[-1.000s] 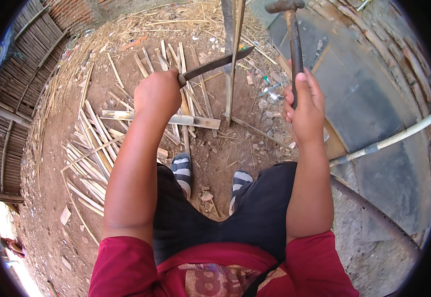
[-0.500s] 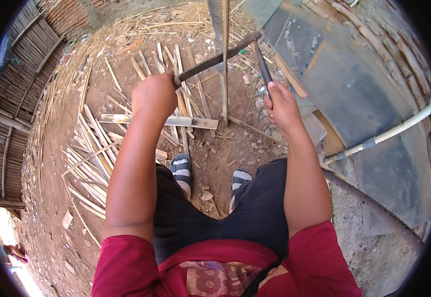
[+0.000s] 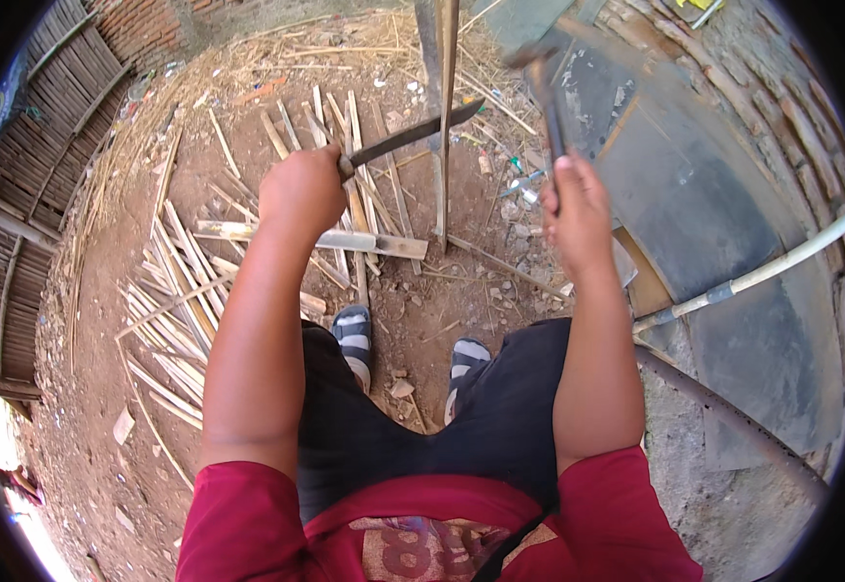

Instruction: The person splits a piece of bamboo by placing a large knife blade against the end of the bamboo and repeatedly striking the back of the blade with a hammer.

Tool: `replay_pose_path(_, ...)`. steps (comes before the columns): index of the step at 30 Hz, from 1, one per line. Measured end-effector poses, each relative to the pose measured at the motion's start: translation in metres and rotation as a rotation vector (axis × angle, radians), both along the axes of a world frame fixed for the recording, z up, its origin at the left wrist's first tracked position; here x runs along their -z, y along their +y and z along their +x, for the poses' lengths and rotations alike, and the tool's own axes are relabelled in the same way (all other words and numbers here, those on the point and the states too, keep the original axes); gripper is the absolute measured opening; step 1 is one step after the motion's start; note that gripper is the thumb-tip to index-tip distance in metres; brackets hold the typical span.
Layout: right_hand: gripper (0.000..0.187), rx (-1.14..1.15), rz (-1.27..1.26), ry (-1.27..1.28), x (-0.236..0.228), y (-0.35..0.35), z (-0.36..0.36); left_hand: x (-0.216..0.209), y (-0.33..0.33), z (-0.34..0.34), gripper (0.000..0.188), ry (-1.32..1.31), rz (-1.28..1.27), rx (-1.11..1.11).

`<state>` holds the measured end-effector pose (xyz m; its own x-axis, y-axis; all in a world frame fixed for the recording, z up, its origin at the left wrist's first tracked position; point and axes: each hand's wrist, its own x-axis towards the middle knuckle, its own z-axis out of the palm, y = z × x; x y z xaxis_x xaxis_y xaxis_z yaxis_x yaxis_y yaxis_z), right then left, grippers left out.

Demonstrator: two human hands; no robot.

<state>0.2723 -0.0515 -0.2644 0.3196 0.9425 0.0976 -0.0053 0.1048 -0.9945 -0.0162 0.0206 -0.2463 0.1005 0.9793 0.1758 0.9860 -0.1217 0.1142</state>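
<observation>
One long, dark-bladed knife (image 3: 408,136)

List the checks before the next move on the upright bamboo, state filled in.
1. Left hand closed on machete handle: ok.
2. Right hand closed on hammer handle: ok.
3. Hammer apart from machete blade: ok, its blurred head is up and right of the tip in view.
4. Blade firmly seated in upright bamboo: cannot tell; it crosses the bamboo, but depth is unclear.
5. Left sandal and right sandal apart from the bamboo's lower end: ok.
6. Hand protection: not ok, both hands bare.
</observation>
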Motion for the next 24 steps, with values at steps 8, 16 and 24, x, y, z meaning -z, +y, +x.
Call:
replay_pose_path(8, 0.045, -0.115, -0.199, -0.232, 0.012, 0.012, 0.004, 0.0, 0.001, 0.004, 0.021, -0.024, -0.024, -0.017)
replay_pose_path(16, 0.051, -0.055, 0.033, -0.284, -0.008, -0.005, 0.002, -0.003, -0.002, 0.013, 0.022, 0.041, -0.068, -0.041)
replay_pose_path(24, 0.047, -0.055, 0.113, -0.18, -0.037, -0.019, 0.005, -0.004, -0.003, 0.012, 0.023, 0.053, -0.074, -0.025)
